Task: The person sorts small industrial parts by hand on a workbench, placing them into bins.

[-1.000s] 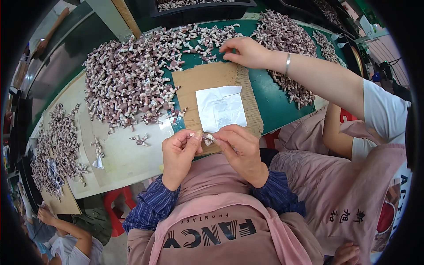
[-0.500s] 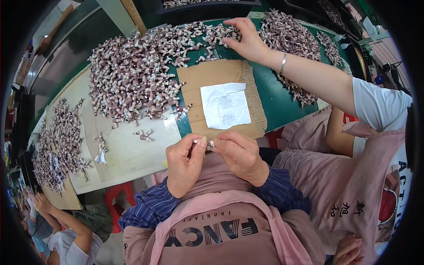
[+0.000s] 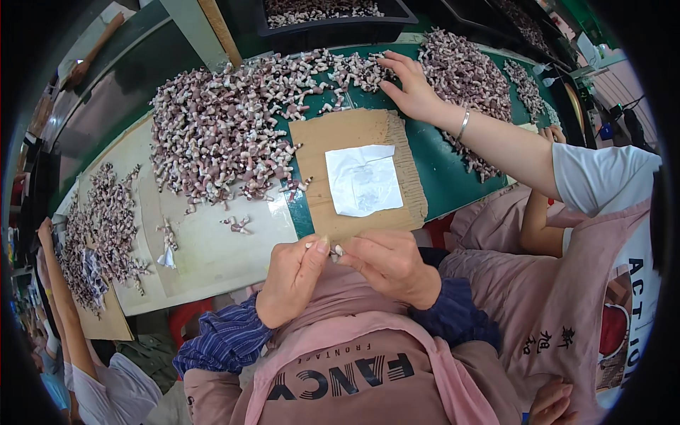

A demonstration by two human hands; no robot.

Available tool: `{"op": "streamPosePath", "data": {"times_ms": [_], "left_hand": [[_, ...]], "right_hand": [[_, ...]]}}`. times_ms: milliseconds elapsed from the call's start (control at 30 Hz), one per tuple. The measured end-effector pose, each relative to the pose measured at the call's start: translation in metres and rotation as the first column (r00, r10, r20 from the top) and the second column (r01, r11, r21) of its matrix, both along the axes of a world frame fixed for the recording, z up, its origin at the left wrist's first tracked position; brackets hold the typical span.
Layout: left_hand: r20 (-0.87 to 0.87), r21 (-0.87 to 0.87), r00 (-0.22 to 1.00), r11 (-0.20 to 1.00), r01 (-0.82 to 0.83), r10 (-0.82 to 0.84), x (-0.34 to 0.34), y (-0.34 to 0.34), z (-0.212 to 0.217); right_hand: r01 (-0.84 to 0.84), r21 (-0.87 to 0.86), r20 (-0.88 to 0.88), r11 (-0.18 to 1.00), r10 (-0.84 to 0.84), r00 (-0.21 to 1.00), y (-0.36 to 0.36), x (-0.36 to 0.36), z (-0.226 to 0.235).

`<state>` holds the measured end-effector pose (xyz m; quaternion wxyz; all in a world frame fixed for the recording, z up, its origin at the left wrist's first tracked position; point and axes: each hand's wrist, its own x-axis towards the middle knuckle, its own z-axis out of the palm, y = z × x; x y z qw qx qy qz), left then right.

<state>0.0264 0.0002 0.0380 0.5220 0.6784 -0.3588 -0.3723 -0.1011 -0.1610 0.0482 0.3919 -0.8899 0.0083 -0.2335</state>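
Observation:
Close in front of my chest, my left hand (image 3: pixel 296 275) and my right hand (image 3: pixel 391 263) are pinched together around one small white-and-brown figurine (image 3: pixel 337 251). Its ends peep out between the fingertips; most of it is covered. Just beyond them lies a flat piece of cardboard (image 3: pixel 312 163) with a creased white paper sheet (image 3: pixel 363 183) on it. To the left of the cardboard spreads a large heap of similar small figurines (image 3: pixel 216 134). A lone figurine (image 3: pixel 236 225) lies on the pale tabletop, nearer to me than the heap.
A co-worker's arm (image 3: pixel 503 145) with a bracelet reaches over the green table from the right. More figurines are heaped at the far right (image 3: pixel 464 78) and far left (image 3: pixel 106 219). A black bin (image 3: pixel 340 32) stands at the back. Another person's arm (image 3: pixel 67 304) rises at left.
The co-worker's hand at the right has come down onto the figurines. At the far left, another person's arm has reached up toward the pile. My hands stay together on the figurine.

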Motion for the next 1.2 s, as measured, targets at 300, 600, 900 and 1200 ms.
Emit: {"op": "streamPosePath", "data": {"times_ms": [300, 600, 900, 1200], "left_hand": [[-0.077, 0.02, 0.995, 0.998, -0.064, 0.065, -0.015, 0.001, -0.008], [0.05, 0.133, 0.967, 0.958, -0.253, 0.249, 0.053, 0.041, -0.007], [0.679, 0.27, 0.677, 0.761, -0.591, 0.284, 0.147, 0.136, -0.033], [0.918, -0.012, 0.282, 0.732, -0.682, 0.278, 0.144, 0.129, -0.049]], "right_hand": [[-0.095, -0.127, 0.046, 0.987, 0.102, 0.994, -0.001, 0.008, -0.003], [-0.011, -0.125, -0.019, 0.992, 0.009, 1.0, -0.024, 0.021, -0.011], [0.475, -0.289, -0.021, 0.831, -0.501, 0.865, -0.129, 0.031, -0.055], [0.468, -0.283, 0.114, 0.837, -0.455, 0.883, -0.198, 0.085, -0.099]]}}
